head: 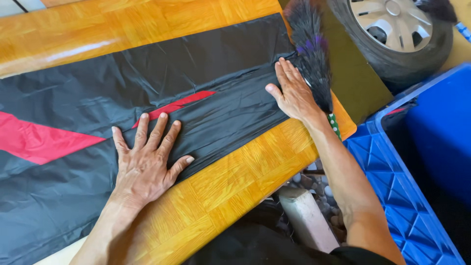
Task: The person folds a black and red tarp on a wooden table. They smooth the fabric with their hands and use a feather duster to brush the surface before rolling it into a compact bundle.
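Black bag flat beneath both hands' spread fingers

A: Count on the worktop?
B: One black plastic sheet, two red patches on it. Two hands: left hand, right hand.
A: Off the worktop?
B: One feather duster at its far edge, one wheel, one blue crate beside it.

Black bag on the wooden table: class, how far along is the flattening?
Done: the black bag lies spread on the table. In hand: left hand and right hand press it flat, fingers spread. Left: creases remain, and a red strip shows at the folds.
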